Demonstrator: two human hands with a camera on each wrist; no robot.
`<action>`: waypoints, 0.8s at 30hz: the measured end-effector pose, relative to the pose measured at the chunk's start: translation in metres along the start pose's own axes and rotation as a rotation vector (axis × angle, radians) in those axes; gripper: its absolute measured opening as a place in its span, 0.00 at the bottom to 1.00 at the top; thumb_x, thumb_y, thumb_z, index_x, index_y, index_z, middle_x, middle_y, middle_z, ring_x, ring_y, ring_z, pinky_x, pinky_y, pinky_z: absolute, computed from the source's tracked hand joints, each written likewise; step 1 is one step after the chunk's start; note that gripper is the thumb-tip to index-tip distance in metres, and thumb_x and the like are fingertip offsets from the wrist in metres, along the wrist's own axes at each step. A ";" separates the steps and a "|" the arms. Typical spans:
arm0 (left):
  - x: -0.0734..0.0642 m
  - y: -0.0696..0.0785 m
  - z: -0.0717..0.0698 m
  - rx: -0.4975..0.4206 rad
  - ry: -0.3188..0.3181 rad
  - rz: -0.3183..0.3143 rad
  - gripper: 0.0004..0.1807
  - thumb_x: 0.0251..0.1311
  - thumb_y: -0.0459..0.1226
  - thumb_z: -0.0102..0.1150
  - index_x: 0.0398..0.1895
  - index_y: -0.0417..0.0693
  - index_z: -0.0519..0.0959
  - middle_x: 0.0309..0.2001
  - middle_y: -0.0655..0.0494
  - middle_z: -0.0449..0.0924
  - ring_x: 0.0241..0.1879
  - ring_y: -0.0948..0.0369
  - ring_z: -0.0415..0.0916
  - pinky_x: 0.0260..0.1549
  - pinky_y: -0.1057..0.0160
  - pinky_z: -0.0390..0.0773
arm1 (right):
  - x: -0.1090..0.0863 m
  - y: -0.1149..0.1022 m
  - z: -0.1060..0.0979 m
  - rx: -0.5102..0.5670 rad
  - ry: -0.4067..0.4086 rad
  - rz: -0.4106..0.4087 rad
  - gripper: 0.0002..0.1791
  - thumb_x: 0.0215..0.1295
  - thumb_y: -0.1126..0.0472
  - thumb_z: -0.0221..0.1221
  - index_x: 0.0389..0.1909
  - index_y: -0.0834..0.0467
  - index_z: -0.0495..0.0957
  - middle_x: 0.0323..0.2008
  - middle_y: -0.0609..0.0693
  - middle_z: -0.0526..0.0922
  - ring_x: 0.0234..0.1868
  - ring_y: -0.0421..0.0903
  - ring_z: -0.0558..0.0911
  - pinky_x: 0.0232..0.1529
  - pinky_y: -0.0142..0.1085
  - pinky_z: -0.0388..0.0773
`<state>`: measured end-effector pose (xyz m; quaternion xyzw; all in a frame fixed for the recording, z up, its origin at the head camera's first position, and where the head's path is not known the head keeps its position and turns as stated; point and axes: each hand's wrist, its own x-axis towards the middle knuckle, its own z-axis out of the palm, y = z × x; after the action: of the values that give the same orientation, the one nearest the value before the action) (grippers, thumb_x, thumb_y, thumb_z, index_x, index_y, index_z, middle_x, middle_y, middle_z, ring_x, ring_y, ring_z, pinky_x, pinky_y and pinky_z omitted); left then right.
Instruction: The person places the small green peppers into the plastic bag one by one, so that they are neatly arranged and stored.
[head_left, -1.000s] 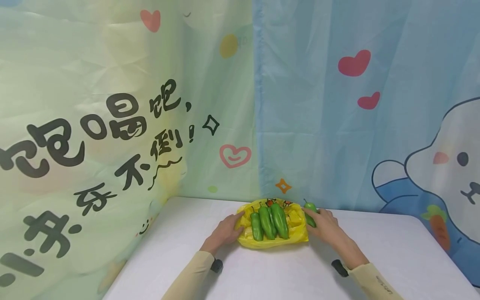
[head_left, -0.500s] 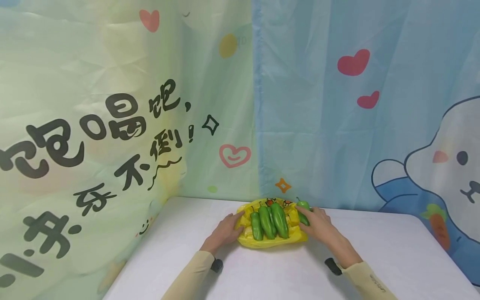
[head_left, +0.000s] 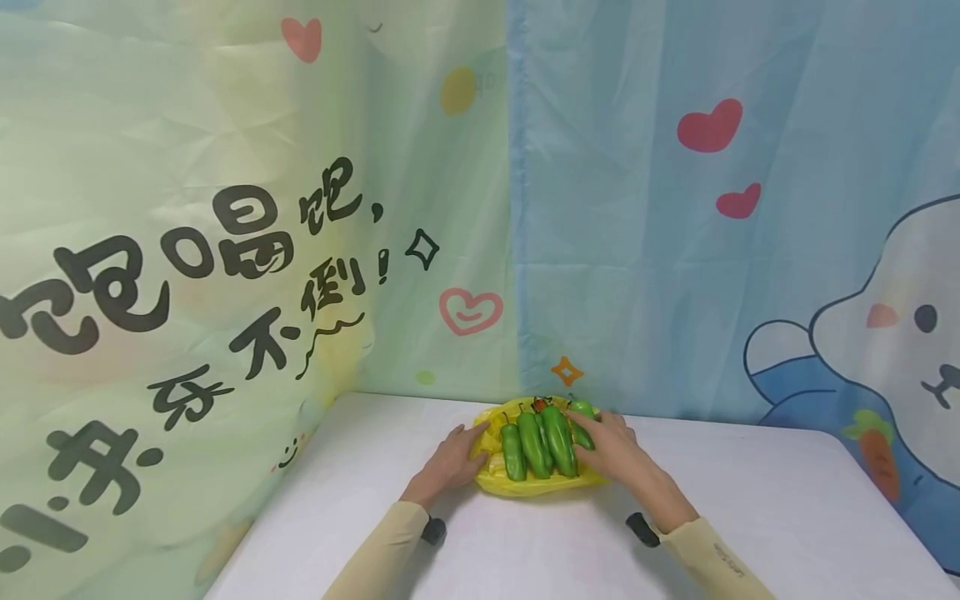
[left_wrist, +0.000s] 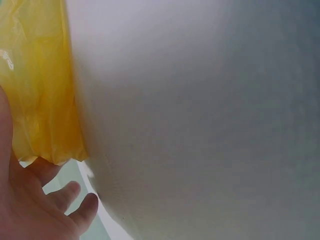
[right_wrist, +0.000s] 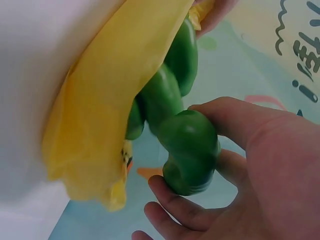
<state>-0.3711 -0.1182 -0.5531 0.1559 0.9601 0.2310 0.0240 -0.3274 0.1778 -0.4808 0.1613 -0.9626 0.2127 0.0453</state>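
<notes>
A yellow plastic bag [head_left: 540, 489] lies spread on the table, and several long green peppers [head_left: 534, 446] rest side by side on it. At the bag's left edge, my left hand [head_left: 450, 460] holds the plastic between thumb and fingers; in the left wrist view two fingertips stand free below the bag [left_wrist: 45, 95]. Over the right side of the bag, my right hand [head_left: 617, 450] grips another green pepper [head_left: 582, 412] beside the row. The right wrist view shows thumb and fingers round this pepper [right_wrist: 189, 145], overlapping the other peppers in view.
A white-covered table [head_left: 780, 500] extends to both sides and in front of the bag. Printed curtains [head_left: 600, 208] hang close behind the table's back edge and along its left side.
My right hand has moved left with its green pepper, from beyond the bag's right edge to over the bag. My left hand and the other peppers have stayed in place.
</notes>
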 end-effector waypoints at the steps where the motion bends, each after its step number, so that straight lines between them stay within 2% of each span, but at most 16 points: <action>1: 0.000 0.000 0.000 0.000 -0.001 0.001 0.31 0.72 0.46 0.51 0.76 0.54 0.63 0.74 0.49 0.67 0.77 0.43 0.56 0.75 0.40 0.60 | 0.001 -0.002 0.001 -0.002 -0.002 0.000 0.33 0.65 0.58 0.63 0.72 0.55 0.69 0.61 0.77 0.70 0.59 0.72 0.71 0.55 0.68 0.72; 7: -0.001 0.000 -0.002 0.001 0.001 0.020 0.31 0.71 0.45 0.51 0.76 0.53 0.63 0.73 0.49 0.68 0.76 0.42 0.56 0.75 0.40 0.60 | 0.007 -0.017 0.009 -0.003 0.007 -0.026 0.33 0.66 0.58 0.63 0.72 0.53 0.69 0.61 0.75 0.71 0.60 0.71 0.71 0.57 0.68 0.71; 12: -0.001 -0.001 -0.001 0.001 0.005 0.034 0.31 0.71 0.45 0.51 0.76 0.52 0.63 0.73 0.48 0.68 0.76 0.42 0.56 0.74 0.40 0.60 | 0.010 -0.030 0.011 0.007 -0.005 -0.038 0.33 0.67 0.58 0.63 0.73 0.51 0.67 0.65 0.76 0.68 0.67 0.73 0.67 0.63 0.71 0.65; 19: -0.001 -0.001 -0.002 0.001 0.009 0.044 0.31 0.71 0.44 0.51 0.76 0.52 0.63 0.73 0.47 0.68 0.76 0.41 0.57 0.74 0.40 0.61 | 0.014 -0.045 0.014 -0.044 0.004 -0.052 0.33 0.67 0.56 0.63 0.72 0.49 0.69 0.62 0.72 0.71 0.62 0.68 0.70 0.60 0.64 0.70; 24: -0.002 0.000 -0.003 -0.004 0.006 0.032 0.31 0.71 0.45 0.50 0.76 0.53 0.62 0.73 0.47 0.68 0.76 0.42 0.56 0.74 0.40 0.61 | 0.017 -0.050 0.019 -0.085 -0.004 -0.044 0.31 0.67 0.56 0.64 0.71 0.50 0.70 0.58 0.70 0.71 0.63 0.68 0.69 0.58 0.64 0.70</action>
<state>-0.3692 -0.1200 -0.5509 0.1708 0.9571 0.2335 0.0178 -0.3269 0.1219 -0.4750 0.1808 -0.9671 0.1704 0.0551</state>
